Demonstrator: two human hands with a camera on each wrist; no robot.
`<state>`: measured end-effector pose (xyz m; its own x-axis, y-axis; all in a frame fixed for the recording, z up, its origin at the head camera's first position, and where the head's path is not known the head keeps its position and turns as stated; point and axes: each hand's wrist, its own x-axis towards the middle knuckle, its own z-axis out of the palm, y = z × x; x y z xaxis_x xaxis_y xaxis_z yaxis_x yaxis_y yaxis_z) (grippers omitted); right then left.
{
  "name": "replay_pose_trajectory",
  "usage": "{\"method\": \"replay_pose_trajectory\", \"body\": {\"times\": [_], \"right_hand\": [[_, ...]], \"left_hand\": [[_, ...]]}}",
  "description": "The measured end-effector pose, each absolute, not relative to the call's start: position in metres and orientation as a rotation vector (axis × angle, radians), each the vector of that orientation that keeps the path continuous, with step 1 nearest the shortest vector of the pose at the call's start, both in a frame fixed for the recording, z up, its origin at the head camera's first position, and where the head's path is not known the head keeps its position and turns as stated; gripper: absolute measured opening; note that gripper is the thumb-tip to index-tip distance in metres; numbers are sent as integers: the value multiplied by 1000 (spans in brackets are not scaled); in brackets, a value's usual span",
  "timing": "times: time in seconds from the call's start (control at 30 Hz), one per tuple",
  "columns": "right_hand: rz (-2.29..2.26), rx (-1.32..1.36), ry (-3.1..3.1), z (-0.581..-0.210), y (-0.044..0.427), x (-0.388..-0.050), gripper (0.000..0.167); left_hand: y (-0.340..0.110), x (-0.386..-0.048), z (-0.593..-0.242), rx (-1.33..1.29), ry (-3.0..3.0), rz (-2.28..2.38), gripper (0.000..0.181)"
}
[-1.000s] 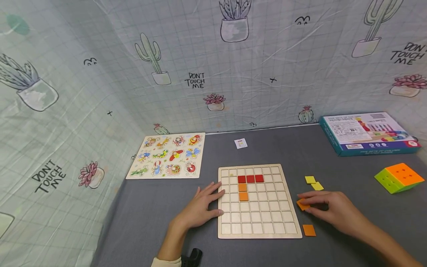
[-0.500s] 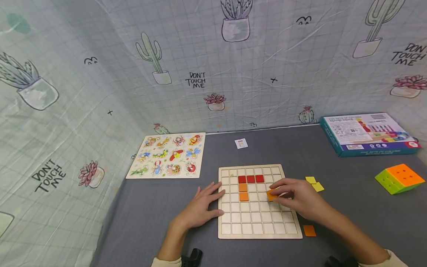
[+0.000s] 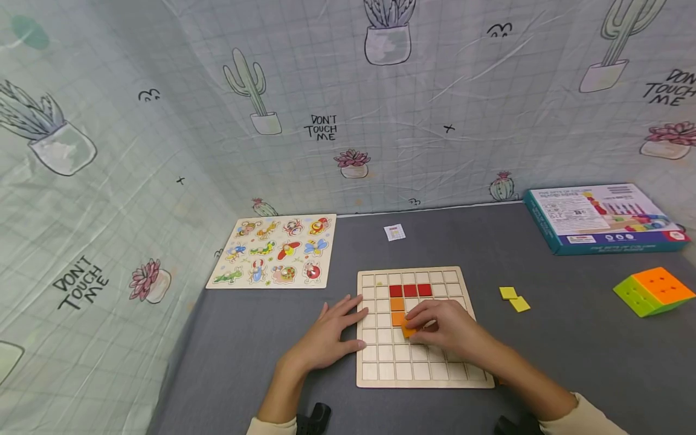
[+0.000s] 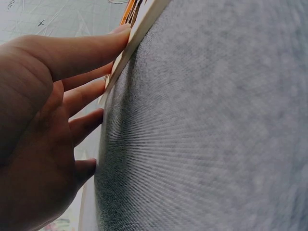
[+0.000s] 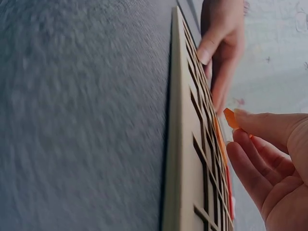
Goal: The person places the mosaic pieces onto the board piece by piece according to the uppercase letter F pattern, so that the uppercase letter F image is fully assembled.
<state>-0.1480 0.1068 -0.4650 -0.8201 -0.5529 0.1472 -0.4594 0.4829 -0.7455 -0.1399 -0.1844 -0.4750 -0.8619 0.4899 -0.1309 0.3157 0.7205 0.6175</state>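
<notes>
A pale backdrop (image 3: 413, 103) printed with potted plants rises behind and to the left of the grey counter (image 3: 234, 350). A wooden grid board (image 3: 370, 377) lies flat near the middle, with stretches of counter running past its left and right edges. Beyond it, at the far right, a teal box (image 3: 603, 223) lies close to the backdrop; at the far left is an insect puzzle board (image 3: 274, 251). A puzzle cube (image 3: 654, 292) rests to the right, well apart from the grid.

The left hand (image 3: 326, 335) is spread — thumb and fingertips touch the grid board's left edge. The right hand (image 3: 451, 329) reaches over from the right and covers several squares, pinching an orange tile (image 3: 408, 330) between thumb and fingers. Behind the board lies a paper slip (image 3: 394, 232).

Three red tiles (image 3: 410, 290) form a row; two set orange tiles (image 3: 397, 304) run nearer the person from the leftmost red. The held tile is tilted beside the lower one — whether it touches the board is hard to tell. Two yellow tiles (image 3: 513, 297) lie right of the board.
</notes>
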Motion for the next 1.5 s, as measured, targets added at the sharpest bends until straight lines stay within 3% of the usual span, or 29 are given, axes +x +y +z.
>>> {"method": "replay_pose_trajectory", "body": {"times": [1.5], "right_hand": [[-1105,-794,2841,-475,80,-138,12]], "left_hand": [[-181,-139,-471,617,2648,882,62]]}}
